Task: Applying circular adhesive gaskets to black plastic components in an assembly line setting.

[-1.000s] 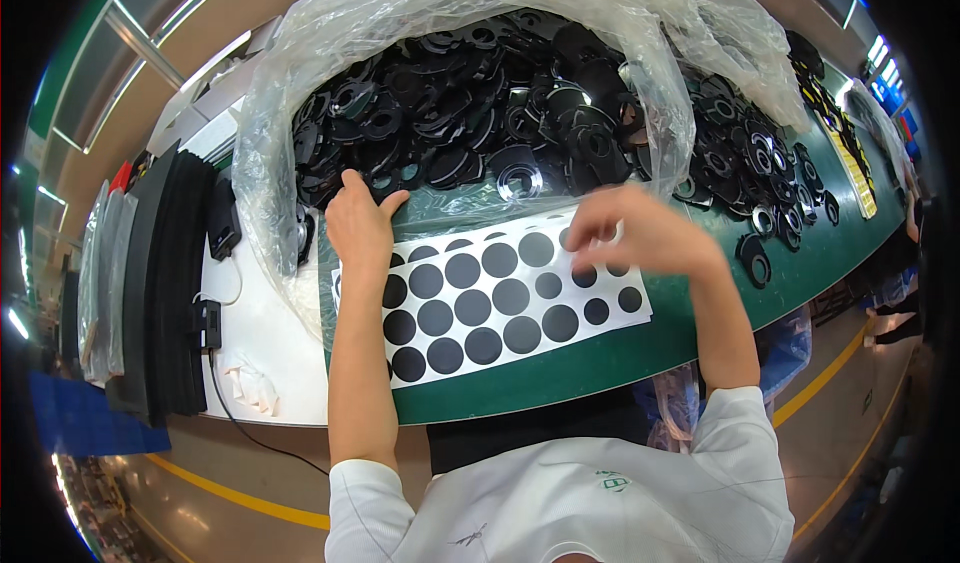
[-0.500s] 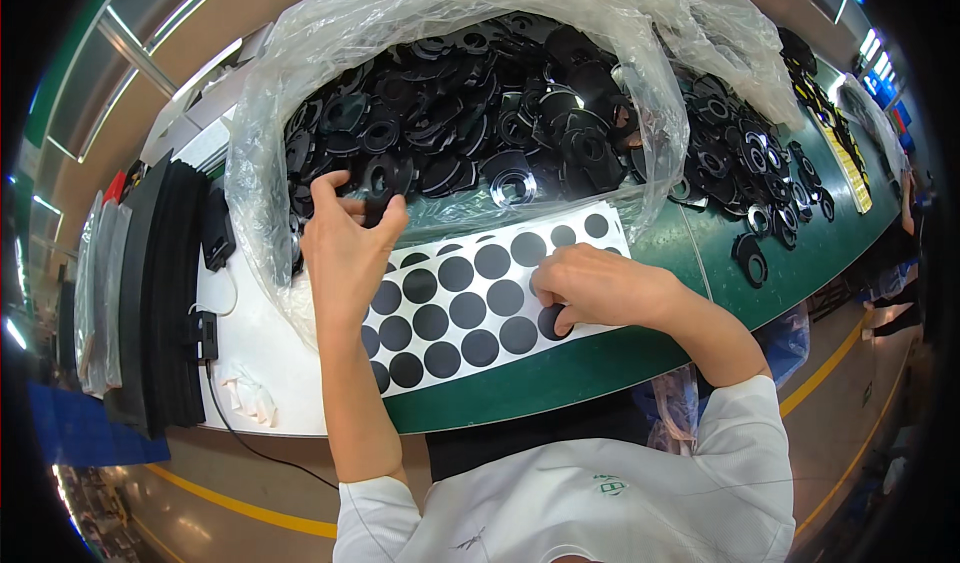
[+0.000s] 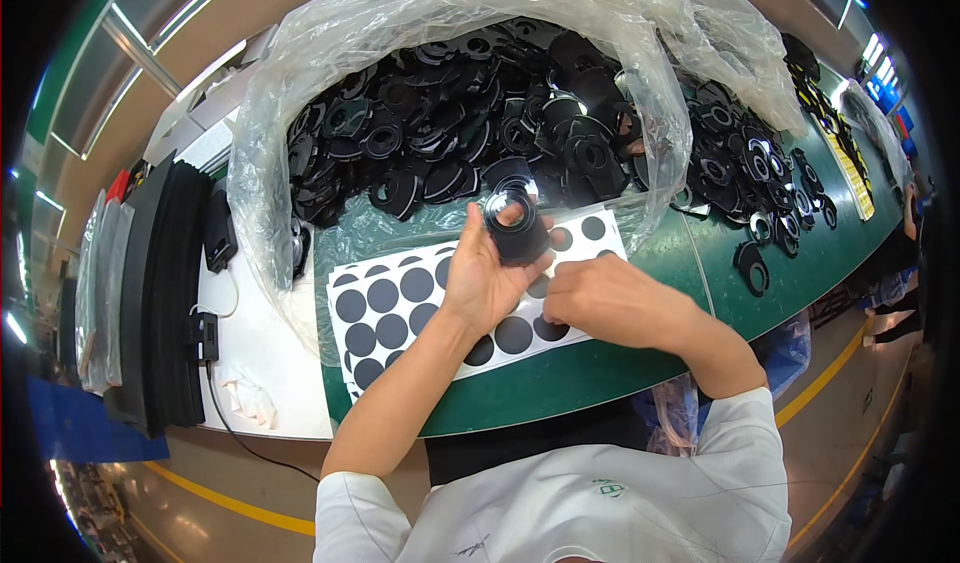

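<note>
My left hand holds a black round plastic part with a ring-shaped opening, lifted a little above a white sheet of black round stickers. The sheet lies flat on the green table. My right hand sits just right of the left one, over the sheet's right half, fingers curled with the fingertips near the part's lower edge. Whether it pinches a sticker is hidden. Both forearms come in from below.
A big clear plastic bag full of black plastic parts lies open behind the sheet. More black parts are spread on the table to the right. Black foam strips, a small black box with a cable and a white surface lie left.
My left hand has picked a black part out of the bag and brought it over the sheet. My right hand moved left along the sheet toward the part.
</note>
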The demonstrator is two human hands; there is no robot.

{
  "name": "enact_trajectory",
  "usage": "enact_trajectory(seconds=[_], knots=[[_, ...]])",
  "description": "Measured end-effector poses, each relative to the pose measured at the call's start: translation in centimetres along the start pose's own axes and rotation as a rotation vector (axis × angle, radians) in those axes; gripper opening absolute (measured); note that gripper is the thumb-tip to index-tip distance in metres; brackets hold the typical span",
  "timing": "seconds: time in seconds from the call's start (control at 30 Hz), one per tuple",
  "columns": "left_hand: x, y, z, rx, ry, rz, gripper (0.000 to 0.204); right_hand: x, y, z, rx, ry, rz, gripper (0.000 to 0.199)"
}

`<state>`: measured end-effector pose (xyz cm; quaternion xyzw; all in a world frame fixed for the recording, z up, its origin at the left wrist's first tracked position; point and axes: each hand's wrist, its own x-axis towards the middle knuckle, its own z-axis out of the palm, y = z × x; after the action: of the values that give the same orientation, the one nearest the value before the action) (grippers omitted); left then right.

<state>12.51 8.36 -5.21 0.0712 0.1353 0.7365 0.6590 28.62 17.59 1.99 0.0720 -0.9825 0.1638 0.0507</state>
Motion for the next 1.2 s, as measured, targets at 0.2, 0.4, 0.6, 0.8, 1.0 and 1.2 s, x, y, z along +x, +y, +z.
enact_trajectory(seconds=[0.2,0.4,0.6,0.8,1.0,1.2], knots=[[-0.2,0.0,0.6,0.276,0.091,0.041,0.055,0.0,1.3,-4.0,1.143,0.463,0.101,0.021],[-0.1,-0.8,1.9,0.278,0.166,0.063,0.056,2.3,4.0,0.2,1.068,0.696,0.401,0.019],[0.0,-0.8,1.4,0.358,0.122,0.050,0.058,3.2,4.6,1.9,1.109,0.667,0.425,0.018],[0.1,-0.7,1.8,0.377,0.136,0.056,0.060,3.4,4.8,2.1,1.107,0.673,0.429,0.018],[-0.8,-0.6,1.6,0.390,0.114,0.054,0.060,3.5,4.0,2.3,1.122,0.669,0.441,0.018],[-0.5,-2.4,0.4,0.466,0.093,0.096,0.042,1.7,2.1,1.7,0.160,0.650,0.338,0.041]])
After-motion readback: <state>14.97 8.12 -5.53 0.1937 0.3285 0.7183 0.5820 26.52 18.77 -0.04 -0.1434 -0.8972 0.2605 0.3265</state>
